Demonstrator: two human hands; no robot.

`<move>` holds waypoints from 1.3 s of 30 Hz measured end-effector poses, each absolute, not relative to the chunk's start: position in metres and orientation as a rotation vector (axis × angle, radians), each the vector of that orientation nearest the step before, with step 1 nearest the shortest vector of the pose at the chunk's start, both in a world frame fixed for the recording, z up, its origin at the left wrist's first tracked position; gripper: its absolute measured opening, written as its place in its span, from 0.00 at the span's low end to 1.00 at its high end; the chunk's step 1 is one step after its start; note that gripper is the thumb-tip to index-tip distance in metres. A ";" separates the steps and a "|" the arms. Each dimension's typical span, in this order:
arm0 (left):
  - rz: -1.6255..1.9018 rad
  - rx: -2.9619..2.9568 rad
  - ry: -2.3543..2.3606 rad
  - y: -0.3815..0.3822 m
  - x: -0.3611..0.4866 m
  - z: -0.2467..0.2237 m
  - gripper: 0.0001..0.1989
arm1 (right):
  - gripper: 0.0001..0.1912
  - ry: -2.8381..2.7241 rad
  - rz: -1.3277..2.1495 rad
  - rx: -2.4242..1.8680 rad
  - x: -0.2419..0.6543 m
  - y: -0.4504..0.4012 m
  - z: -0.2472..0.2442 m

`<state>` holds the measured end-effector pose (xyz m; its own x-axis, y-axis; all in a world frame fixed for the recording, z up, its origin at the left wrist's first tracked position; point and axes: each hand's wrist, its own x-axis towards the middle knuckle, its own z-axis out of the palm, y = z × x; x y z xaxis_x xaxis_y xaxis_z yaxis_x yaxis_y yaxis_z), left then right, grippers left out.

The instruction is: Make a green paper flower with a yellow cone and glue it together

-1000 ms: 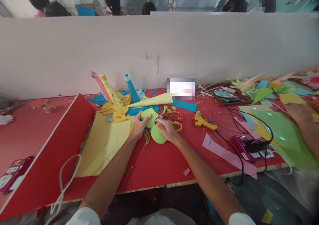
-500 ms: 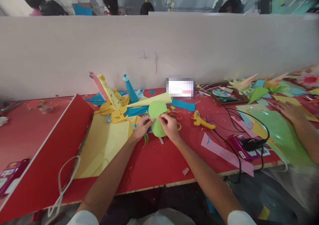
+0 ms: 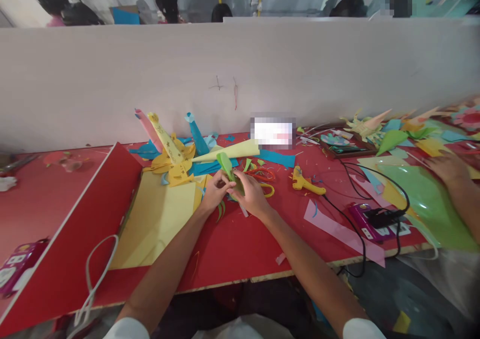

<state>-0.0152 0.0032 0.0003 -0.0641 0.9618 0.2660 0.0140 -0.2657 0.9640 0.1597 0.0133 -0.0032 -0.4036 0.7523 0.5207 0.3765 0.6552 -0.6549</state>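
Over the red table, a light-green paper piece (image 3: pixel 224 164) is folded or curled between my two hands. My left hand (image 3: pixel 215 191) pinches it from the left side with closed fingertips. From the right, my right hand (image 3: pixel 252 193) grips it too, thumb and fingers close to the left fingertips. Its lower part is mostly hidden by my fingers. Just beyond my right hand lie a red handle loop (image 3: pixel 264 174) and a yellow handle loop (image 3: pixel 269 191), perhaps of scissors. A pale-yellow paper cone (image 3: pixel 236 150) lies behind the hands.
A yellow glue gun (image 3: pixel 305 183) with a black cord lies right, near a pink paper strip (image 3: pixel 345 231) and a purple box (image 3: pixel 369 221). Yellow sheets (image 3: pixel 153 219) and a red divider (image 3: pixel 82 229) are left. Another person's hand (image 3: pixel 444 166) rests far right.
The green paper was spread flat with two rounded lobes; now it is folded and narrower. My right hand has turned and moved slightly closer to my left.
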 end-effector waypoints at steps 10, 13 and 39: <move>1.424 1.281 1.034 0.003 -0.015 -0.001 0.29 | 0.34 -1.947 0.972 -0.777 0.159 0.016 0.008; 1.431 1.256 1.017 0.002 -0.015 0.000 0.29 | 0.33 -1.892 1.055 -0.761 0.159 0.017 0.009; 1.653 1.389 1.199 0.013 -0.026 -0.021 0.45 | 0.39 -1.308 1.286 -0.785 0.185 0.048 -0.003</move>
<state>-0.0259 0.0126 -0.0207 -0.2187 0.9035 0.3686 0.0702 -0.3622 0.9295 0.1854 0.0480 -0.0034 -0.1931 0.9516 0.2391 -0.2235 0.1947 -0.9551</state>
